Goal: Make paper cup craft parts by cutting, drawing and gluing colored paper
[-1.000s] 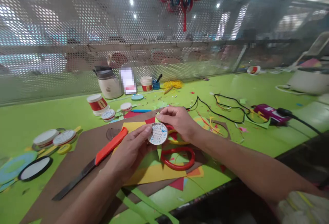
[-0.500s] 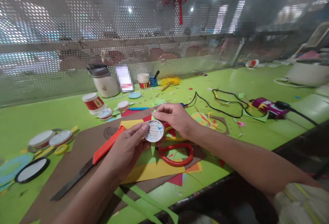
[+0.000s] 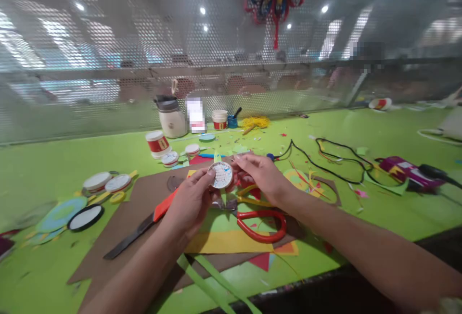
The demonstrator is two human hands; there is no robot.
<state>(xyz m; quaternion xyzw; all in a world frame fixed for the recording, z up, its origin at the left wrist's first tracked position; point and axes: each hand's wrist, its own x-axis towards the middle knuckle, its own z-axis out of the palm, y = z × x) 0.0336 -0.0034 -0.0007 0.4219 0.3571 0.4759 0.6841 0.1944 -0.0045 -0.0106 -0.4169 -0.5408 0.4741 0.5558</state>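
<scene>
Both my hands hold a small round white disc with blue marks (image 3: 221,175) above the table. My left hand (image 3: 191,202) pinches its left edge with thumb and fingers. My right hand (image 3: 260,176) pinches its right edge, fingers closed. A thin green paper strip (image 3: 217,157) sticks up behind the disc and another hangs below it. Under the hands lie red-handled scissors (image 3: 260,226), a yellow paper sheet (image 3: 224,243) and brown card (image 3: 119,237). An orange-handled utility knife (image 3: 144,225) rests on the card just left of my left hand.
On the green table (image 3: 46,160) stand red-and-white paper cups (image 3: 156,144), round lids (image 3: 97,181), a white jug (image 3: 171,118) and loose paper scraps. A black cable (image 3: 325,157) runs to a purple glue gun (image 3: 404,170) at right. A perforated metal screen (image 3: 108,54) closes the back.
The view has swung, so everything sits lower and to the right in the picture. My hands keep the same pinch on the disc, which now shows a bit further from me over the card.
</scene>
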